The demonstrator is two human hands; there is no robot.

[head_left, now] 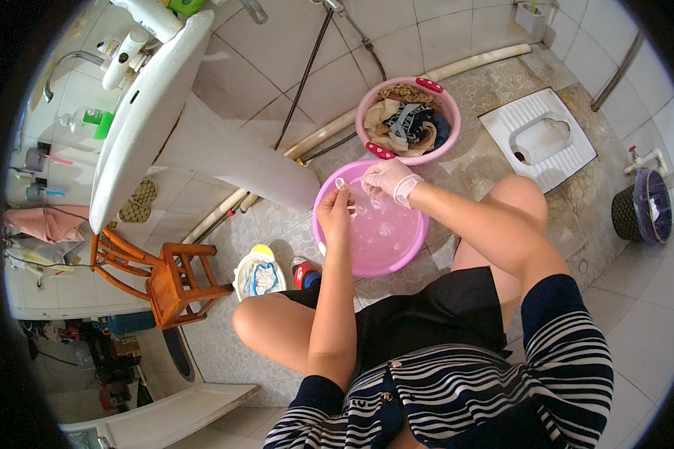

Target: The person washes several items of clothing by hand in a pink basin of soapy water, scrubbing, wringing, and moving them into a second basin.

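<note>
Above a pink basin of water, my two hands are close together. My bare left hand pinches a small white, round-ended thing between thumb and fingers; its exact kind is too small to tell. Beside it, my right hand wears a thin, see-through glove, tight at the wrist. Its fingers are bent together, and whatever they may hold is hidden. Pale, see-through shapes show in the basin below the hands, too unclear to name.
A second pink basin full of clothes stands behind. Right of it lies a squat toilet. A white washbasin, a wooden chair and a white tub with cloth are at left. A dark bin stands far right.
</note>
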